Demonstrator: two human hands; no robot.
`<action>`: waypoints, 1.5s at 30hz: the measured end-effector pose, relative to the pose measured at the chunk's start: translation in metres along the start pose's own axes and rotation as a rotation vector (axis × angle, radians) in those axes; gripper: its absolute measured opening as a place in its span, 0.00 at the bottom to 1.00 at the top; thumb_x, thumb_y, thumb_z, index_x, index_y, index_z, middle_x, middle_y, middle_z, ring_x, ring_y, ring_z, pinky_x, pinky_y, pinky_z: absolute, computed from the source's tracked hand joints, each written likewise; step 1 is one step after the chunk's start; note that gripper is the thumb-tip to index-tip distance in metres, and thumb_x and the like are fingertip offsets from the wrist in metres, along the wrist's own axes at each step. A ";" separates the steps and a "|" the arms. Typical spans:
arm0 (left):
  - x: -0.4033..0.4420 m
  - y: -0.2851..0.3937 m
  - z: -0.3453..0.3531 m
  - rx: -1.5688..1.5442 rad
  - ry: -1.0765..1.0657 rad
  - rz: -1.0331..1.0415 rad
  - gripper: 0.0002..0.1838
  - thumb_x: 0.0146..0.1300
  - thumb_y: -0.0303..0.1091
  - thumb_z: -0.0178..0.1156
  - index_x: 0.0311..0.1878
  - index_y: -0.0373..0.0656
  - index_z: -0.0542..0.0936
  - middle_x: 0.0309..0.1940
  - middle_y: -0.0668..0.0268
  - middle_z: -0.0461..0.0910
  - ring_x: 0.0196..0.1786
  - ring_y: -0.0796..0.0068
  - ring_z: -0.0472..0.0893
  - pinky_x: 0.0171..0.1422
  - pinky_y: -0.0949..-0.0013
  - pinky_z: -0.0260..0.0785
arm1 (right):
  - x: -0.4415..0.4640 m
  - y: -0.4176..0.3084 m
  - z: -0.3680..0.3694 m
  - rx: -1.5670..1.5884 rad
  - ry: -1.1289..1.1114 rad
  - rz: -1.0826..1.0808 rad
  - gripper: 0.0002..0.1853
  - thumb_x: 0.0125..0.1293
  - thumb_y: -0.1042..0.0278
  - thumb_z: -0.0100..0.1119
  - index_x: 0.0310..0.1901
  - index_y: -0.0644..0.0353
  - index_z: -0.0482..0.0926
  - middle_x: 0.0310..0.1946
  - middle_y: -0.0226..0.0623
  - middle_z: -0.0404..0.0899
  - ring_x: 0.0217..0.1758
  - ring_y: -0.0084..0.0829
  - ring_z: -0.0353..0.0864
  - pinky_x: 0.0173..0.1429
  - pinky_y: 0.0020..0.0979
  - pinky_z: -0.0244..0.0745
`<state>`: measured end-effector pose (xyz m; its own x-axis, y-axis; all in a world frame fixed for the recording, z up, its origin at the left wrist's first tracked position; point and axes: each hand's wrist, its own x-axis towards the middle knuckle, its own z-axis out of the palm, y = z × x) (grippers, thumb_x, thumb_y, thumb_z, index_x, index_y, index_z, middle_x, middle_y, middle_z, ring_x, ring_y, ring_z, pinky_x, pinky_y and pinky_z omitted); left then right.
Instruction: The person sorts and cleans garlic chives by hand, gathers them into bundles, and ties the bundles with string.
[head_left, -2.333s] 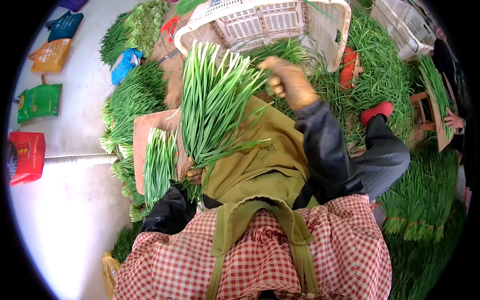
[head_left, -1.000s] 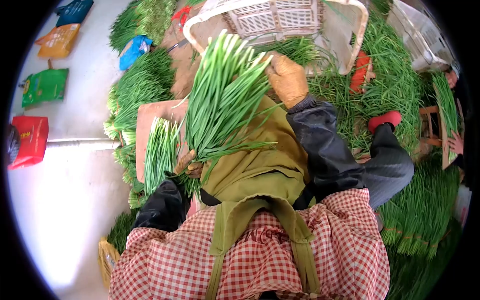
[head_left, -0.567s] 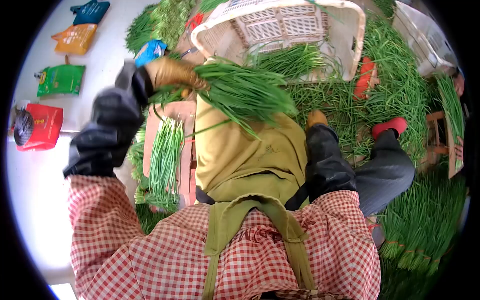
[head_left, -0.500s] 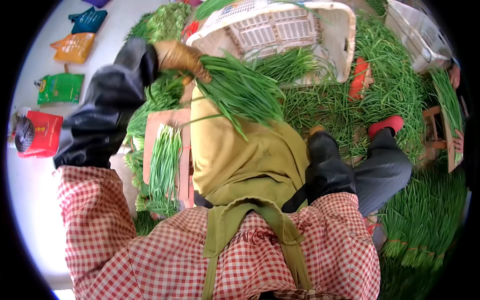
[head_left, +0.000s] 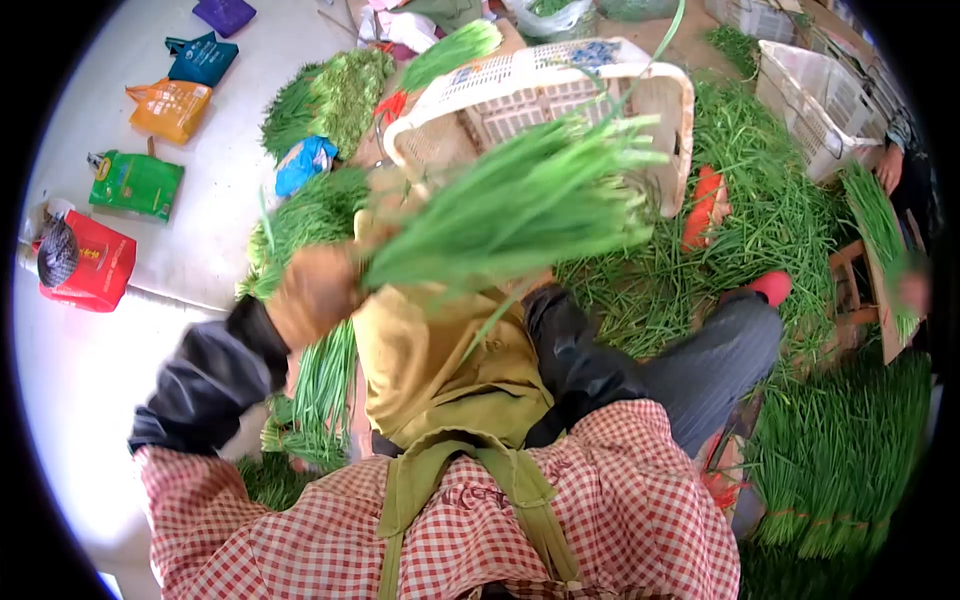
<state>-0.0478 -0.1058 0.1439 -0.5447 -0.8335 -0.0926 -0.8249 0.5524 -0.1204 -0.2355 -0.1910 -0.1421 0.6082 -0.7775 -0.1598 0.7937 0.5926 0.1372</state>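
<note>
Loose greens (head_left: 750, 180) litter the floor (head_left: 695, 52) beside a white crate (head_left: 684, 140). Over the apron (head_left: 430, 360), the left hand (head_left: 315, 295) clasps a chive bunch (head_left: 500, 210); the right hand's (head_left: 533, 284) hold is hidden. An even grip should keep stalks aligned

One held green bunch (head_left: 530, 200), five bags (head_left: 172, 110) in a row, one red shoe (head_left: 772, 288)

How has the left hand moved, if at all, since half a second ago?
Yes. The left hand has come back toward the body: then beside the crate's left corner, now well below it in view.
</note>
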 end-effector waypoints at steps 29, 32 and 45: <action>0.058 0.094 0.196 -2.645 -0.743 0.259 0.37 0.64 0.57 0.56 0.68 0.42 0.63 0.63 0.62 0.69 0.64 0.70 0.69 0.70 0.63 0.60 | -0.125 -0.034 0.083 -0.463 -0.216 -0.593 0.50 0.62 0.25 0.38 0.74 0.58 0.43 0.72 0.51 0.48 0.73 0.46 0.55 0.75 0.47 0.52; 0.052 0.100 0.203 -2.821 -0.921 0.091 0.35 0.64 0.54 0.58 0.67 0.42 0.65 0.63 0.60 0.70 0.63 0.68 0.71 0.69 0.62 0.63 | -0.164 -0.051 0.066 -0.160 -0.273 -0.713 0.41 0.63 0.27 0.42 0.65 0.54 0.66 0.69 0.46 0.59 0.75 0.43 0.53 0.76 0.48 0.49; 0.027 0.086 0.169 -2.509 -1.061 -0.271 0.28 0.54 0.29 0.64 0.60 0.34 0.72 0.51 0.55 0.79 0.51 0.63 0.81 0.59 0.63 0.73 | -0.238 -0.183 0.096 -1.280 0.652 -1.036 0.20 0.71 0.44 0.46 0.38 0.54 0.76 0.17 0.20 0.66 0.15 0.16 0.60 0.18 0.23 0.53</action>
<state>-0.1073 -0.0789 -0.0354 -0.8582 -0.2187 -0.4644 0.0845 -0.9526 0.2924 -0.5268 -0.1345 -0.0349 -0.4502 -0.8916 -0.0479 0.1375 -0.0162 -0.9904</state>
